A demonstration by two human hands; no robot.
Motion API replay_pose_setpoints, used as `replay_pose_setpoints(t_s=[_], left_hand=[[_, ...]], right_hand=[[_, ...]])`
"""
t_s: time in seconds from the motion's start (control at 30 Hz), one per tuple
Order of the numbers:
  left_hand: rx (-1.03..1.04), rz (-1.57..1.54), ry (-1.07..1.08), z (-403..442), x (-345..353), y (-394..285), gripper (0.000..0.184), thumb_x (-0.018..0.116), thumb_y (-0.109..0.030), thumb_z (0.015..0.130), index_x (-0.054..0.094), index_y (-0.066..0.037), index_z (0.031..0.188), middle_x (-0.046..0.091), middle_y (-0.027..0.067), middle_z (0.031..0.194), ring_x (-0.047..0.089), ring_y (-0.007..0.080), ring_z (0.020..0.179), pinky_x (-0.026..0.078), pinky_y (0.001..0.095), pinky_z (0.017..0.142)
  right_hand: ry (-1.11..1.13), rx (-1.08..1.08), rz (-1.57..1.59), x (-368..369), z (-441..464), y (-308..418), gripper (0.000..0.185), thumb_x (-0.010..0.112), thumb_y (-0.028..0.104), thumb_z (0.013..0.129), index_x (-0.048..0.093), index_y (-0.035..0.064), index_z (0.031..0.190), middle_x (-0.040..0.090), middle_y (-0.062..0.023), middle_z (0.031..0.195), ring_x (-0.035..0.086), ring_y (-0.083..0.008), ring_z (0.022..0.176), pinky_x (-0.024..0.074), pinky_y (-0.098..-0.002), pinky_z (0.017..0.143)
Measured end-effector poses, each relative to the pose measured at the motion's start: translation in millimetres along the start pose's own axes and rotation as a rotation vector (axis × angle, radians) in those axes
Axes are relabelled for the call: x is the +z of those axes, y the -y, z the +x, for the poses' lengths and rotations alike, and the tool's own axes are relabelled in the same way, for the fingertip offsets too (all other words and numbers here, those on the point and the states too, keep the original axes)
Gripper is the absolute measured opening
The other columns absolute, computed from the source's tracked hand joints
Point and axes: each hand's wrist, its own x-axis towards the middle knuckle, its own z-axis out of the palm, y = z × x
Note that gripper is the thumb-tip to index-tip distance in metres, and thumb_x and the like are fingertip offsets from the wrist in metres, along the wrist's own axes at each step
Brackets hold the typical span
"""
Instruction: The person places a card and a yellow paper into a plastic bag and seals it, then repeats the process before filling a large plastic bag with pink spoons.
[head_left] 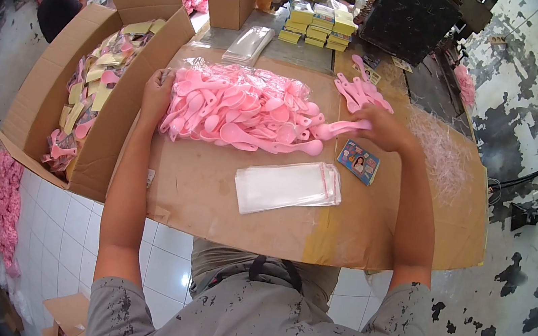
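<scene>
A large clear plastic bag point(194, 63) lies on the cardboard-covered table, with many pink plastic spoons point(243, 107) heaped in it and spilling from its right end. My left hand point(158, 93) is closed on the bag's left edge. At the right end, my right hand point(383, 127) has its fingers wrapped round the handles of pink spoons point(336, 129); how many it holds I cannot tell. Just below that hand is a small stack of blue printed cards point(357, 161). Nearer to me lies a pile of clear plastic sleeves point(288, 187).
On my left stands an open carton point(106, 112) of packed spoons and cards. Behind the bag are more sleeves point(249, 45) and stacked card bundles point(318, 25). Loose pink spoons point(360, 92) and plastic strips point(440, 150) lie at right. Another person point(59, 8) works far left.
</scene>
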Motion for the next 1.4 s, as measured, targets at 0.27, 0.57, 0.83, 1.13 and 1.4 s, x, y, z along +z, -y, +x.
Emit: replay_pose_setpoints(t_s=[0.27,0.57,0.83,1.13,1.4], left_hand=[[0.036,-0.052,-0.041,-3,2,-4,0.033,0.062,-0.029,0.105,0.069,0.004,0.11,0.07,0.0071,0.093,0.06,0.0128,0.087,0.05,0.0307,0.079],[-0.014,-0.038,0.001,0,1,1,0.031,0.059,-0.026,0.107,0.069,0.002,0.117,0.07,0.0042,0.102,0.06,0.0102,0.095,0.05,0.028,0.084],[-0.025,0.019,-0.004,-1,0,-3,0.031,0.06,-0.027,0.107,0.069,0.002,0.116,0.071,0.0048,0.102,0.061,0.0107,0.094,0.05,0.0285,0.084],[-0.003,-0.008,0.003,-1,0,-3,0.031,0.059,-0.027,0.107,0.069,0.001,0.115,0.07,0.0049,0.102,0.06,0.0106,0.094,0.05,0.0284,0.084],[0.02,-0.045,-0.028,-2,2,1,0.032,0.062,-0.027,0.106,0.069,0.003,0.112,0.07,0.0057,0.097,0.06,0.0115,0.09,0.05,0.0294,0.081]], right_hand=[[-0.48,0.062,-0.368,-7,4,15,0.046,0.076,0.016,0.091,0.066,0.0056,0.134,0.064,-0.0188,0.133,0.064,-0.0331,0.116,0.0505,-0.0414,0.099],[-0.129,0.052,0.531,37,39,90,0.048,0.076,0.006,0.09,0.067,0.0091,0.137,0.072,-0.0096,0.12,0.068,-0.0172,0.101,0.0558,-0.0335,0.09],[-0.133,0.102,0.549,0,17,44,0.035,0.072,-0.011,0.087,0.072,-0.0004,0.121,0.073,-0.004,0.111,0.068,-0.0092,0.099,0.0552,-0.0255,0.087],[-0.649,-0.179,-0.184,-19,1,-15,0.037,0.075,0.005,0.089,0.069,0.0022,0.126,0.074,-0.007,0.111,0.069,-0.0129,0.099,0.0553,-0.0304,0.086],[-0.318,0.151,0.678,60,41,92,0.036,0.077,0.023,0.095,0.068,-0.0009,0.121,0.07,-0.0052,0.095,0.066,-0.0102,0.085,0.0533,-0.0266,0.072]])
